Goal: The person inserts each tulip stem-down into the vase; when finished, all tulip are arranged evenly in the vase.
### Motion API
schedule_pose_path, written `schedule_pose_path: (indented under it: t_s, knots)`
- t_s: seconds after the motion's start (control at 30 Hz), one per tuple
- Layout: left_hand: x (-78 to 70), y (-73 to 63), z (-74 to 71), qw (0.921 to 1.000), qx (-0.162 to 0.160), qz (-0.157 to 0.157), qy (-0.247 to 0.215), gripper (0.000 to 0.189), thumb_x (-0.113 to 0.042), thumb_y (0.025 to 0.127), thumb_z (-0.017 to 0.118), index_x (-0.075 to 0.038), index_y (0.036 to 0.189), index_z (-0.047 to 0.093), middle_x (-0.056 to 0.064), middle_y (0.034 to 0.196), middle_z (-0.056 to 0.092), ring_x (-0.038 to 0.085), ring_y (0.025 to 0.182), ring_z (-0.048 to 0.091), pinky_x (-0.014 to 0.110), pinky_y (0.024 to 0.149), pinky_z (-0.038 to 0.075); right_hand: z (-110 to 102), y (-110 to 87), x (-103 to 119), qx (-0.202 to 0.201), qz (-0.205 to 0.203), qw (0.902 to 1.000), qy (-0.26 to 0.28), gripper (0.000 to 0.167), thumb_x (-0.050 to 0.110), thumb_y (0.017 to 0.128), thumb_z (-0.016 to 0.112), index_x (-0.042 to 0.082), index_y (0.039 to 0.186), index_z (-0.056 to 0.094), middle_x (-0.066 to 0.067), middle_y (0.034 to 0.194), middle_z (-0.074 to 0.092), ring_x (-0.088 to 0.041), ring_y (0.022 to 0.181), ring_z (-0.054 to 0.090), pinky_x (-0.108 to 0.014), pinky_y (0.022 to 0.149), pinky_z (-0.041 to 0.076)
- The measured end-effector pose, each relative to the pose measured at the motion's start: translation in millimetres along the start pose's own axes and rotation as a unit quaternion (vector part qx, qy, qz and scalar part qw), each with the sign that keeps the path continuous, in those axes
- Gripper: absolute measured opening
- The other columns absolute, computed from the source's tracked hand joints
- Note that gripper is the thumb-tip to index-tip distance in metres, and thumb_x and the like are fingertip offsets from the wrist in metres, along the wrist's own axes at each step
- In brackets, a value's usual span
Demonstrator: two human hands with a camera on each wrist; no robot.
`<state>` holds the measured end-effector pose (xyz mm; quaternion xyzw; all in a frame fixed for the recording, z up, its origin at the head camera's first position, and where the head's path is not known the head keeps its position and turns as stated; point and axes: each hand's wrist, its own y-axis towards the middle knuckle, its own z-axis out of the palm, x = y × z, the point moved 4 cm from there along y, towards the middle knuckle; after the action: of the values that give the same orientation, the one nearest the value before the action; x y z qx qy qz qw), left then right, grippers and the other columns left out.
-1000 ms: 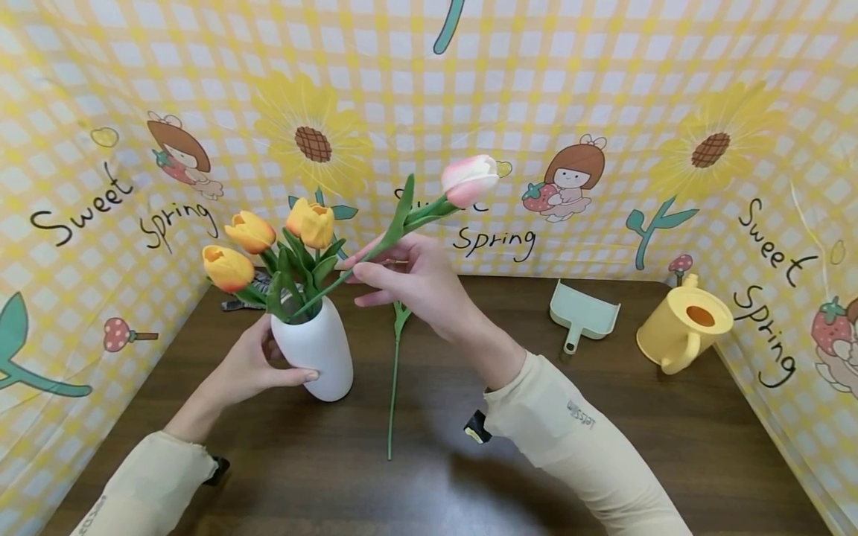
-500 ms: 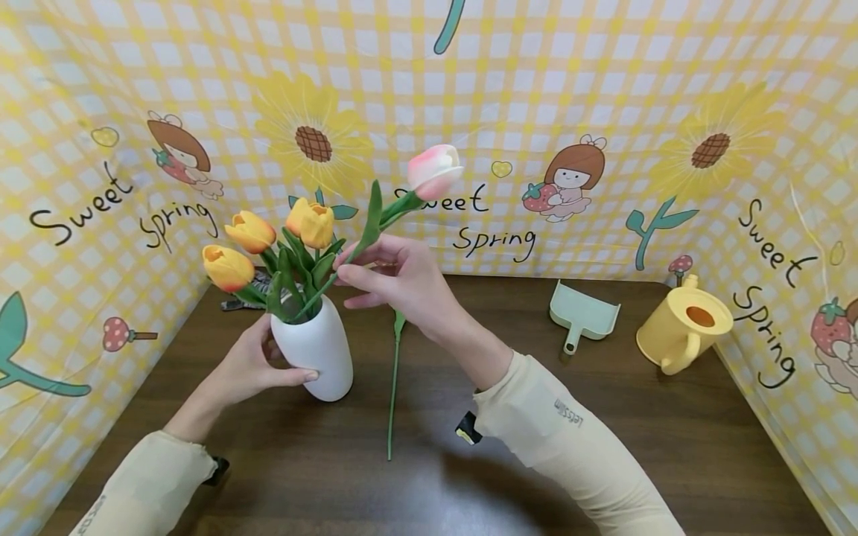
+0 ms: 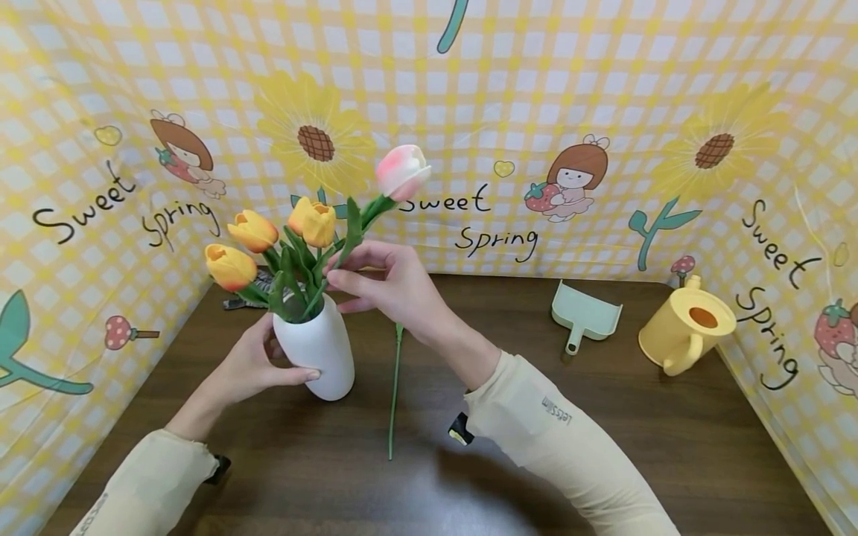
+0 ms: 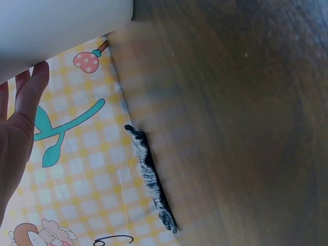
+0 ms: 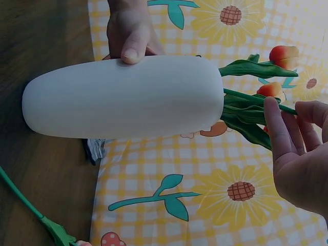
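A white vase [image 3: 316,361] stands tilted slightly on the table, with three yellow-orange tulips [image 3: 252,230] in its mouth. My left hand [image 3: 251,357] grips the vase from the left, thumb across its front. My right hand [image 3: 395,290] pinches the green stem of a pink-and-white tulip [image 3: 404,173] just above the rim. In the right wrist view that stem [image 5: 241,95] runs into the vase mouth beside the other leaves. Another flower with a green stem [image 3: 394,394] lies on the table; my right hand hides its head in the head view, and a bit of pink shows in the right wrist view.
Toward the back right lie a pale green dustpan [image 3: 587,311] and a yellow watering can [image 3: 687,327]. A dark, striped cloth-like bundle [image 4: 149,177] lies at the table's edge behind the vase. Checked yellow fabric [image 3: 442,97] walls the table [image 3: 536,447] at the back and sides.
My right hand has moved left and a little down toward the vase, and the pink-and-white tulip has swung more upright, its stem deeper in the mouth. My left hand stays on the vase.
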<state>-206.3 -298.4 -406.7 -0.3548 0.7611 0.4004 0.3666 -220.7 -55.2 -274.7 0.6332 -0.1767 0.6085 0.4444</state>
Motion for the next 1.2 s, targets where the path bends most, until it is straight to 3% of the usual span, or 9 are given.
schedule_pose_path:
  t_s: [0.3,0.7,1.0,1.2]
  knots:
    - [-1.5,0.7,-0.1,1.0000,-0.001,-0.002,0.003,0.094,0.011,0.067,0.090,-0.006,0.145,0.040,0.010,0.129,0.058,0.018,0.105,0.068,0.036,0.077,0.062,2.4,5.5,-7.5,-0.009,0.009,0.9998,-0.014,0.018,0.002,0.096,0.070,-0.004,0.111,0.064,-0.020,0.106,0.068,-0.043,0.102,0.068,-0.053,0.078,0.061]
    - [-2.7,1.2,1.1,1.0000,-0.001,0.002,0.001,0.092,0.013,0.068,0.089,-0.005,0.144,0.041,0.010,0.126,0.059,0.018,0.103,0.069,0.036,0.076,0.062,5.6,12.2,-19.4,-0.010,0.008,0.9998,-0.017,0.020,0.004,0.095,0.071,-0.004,0.113,0.067,-0.018,0.105,0.072,-0.035,0.097,0.071,-0.047,0.075,0.063]
    - [-3.5,1.7,1.0,1.0000,-0.003,0.004,0.003,0.092,0.013,0.067,0.089,-0.005,0.144,0.041,0.011,0.125,0.059,0.017,0.103,0.069,0.036,0.075,0.063,4.3,11.9,-24.1,-0.017,0.022,0.9992,-0.030,0.019,0.003,0.094,0.072,-0.003,0.111,0.067,-0.014,0.103,0.071,-0.036,0.094,0.070,-0.045,0.072,0.063]
    - [-2.6,1.4,1.0,1.0000,-0.003,0.002,0.004,0.092,0.013,0.067,0.089,-0.005,0.144,0.041,0.010,0.126,0.058,0.017,0.104,0.069,0.035,0.076,0.062,2.4,13.2,-29.6,-0.028,0.022,0.9961,-0.081,0.014,0.005,0.091,0.076,0.004,0.103,0.068,-0.006,0.097,0.072,-0.035,0.085,0.069,-0.046,0.065,0.063]
